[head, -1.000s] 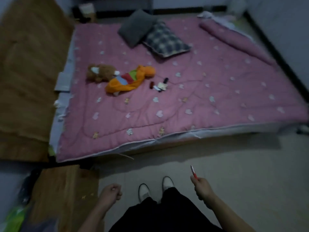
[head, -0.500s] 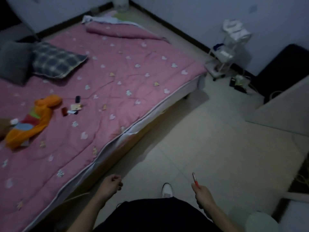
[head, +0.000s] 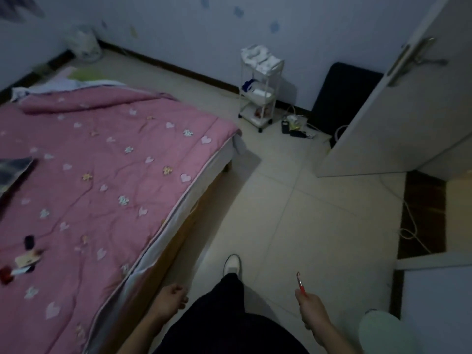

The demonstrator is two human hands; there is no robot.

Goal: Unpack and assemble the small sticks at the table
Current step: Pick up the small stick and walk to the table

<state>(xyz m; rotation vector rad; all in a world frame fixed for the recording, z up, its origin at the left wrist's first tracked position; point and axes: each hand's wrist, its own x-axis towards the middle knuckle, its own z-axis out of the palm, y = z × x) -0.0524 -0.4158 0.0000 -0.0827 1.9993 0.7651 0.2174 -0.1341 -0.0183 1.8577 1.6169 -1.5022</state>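
Note:
I stand on a pale tiled floor in a dim bedroom. My right hand is closed around a thin red tool, whose tip points up and away from me. My left hand hangs at my side near the bed's edge, fingers curled with nothing in them. No sticks, package or table show in this view. A few small items lie on the bed at the far left.
A bed with a pink quilt fills the left. A white trolley shelf stands by the far wall, with chargers and cables on the floor beside it. An open white door is at right, and a cord trails across the threshold.
The view has swung right, from facing the bed to facing the door and trolley. One foot has stepped forward. My hands keep their pose, the right still holding the red tool.

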